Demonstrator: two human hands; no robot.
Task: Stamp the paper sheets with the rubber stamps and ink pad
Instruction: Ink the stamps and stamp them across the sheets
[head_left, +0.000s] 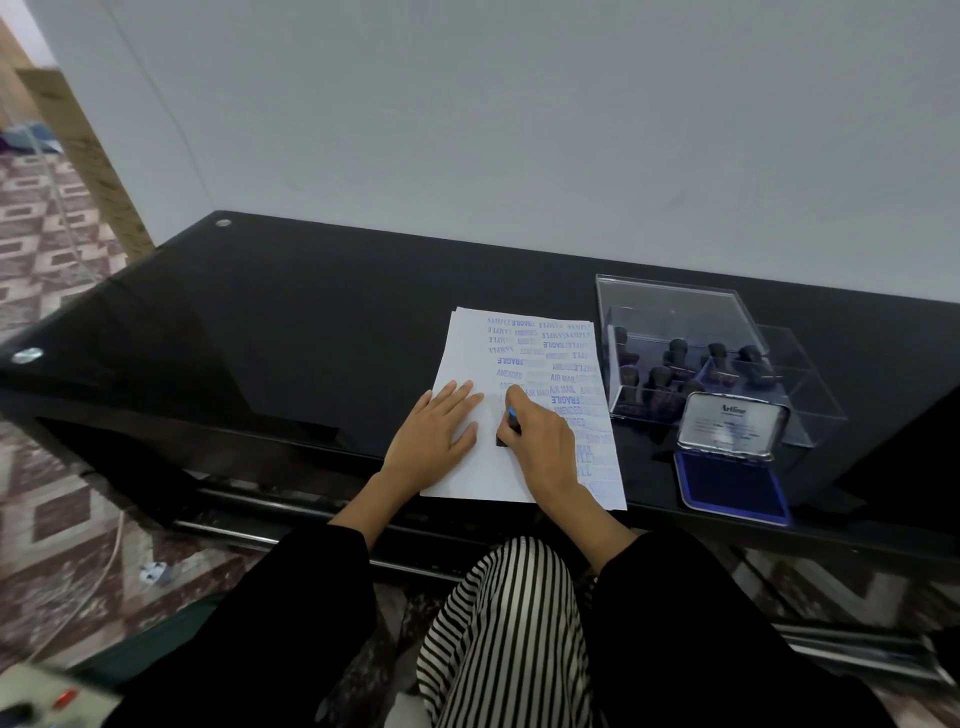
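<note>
The left hand (434, 434) lies flat with fingers spread on the paper sheets (470, 467), which sit on the black desk (311, 322) and carry many blue imprints. The right hand (540, 441) curls round a dark stamp (508, 431), apparently pressing it on the sheet. To the right stand a clear box (691, 353) of stamps and the open blue ink pad (730, 480).
</note>
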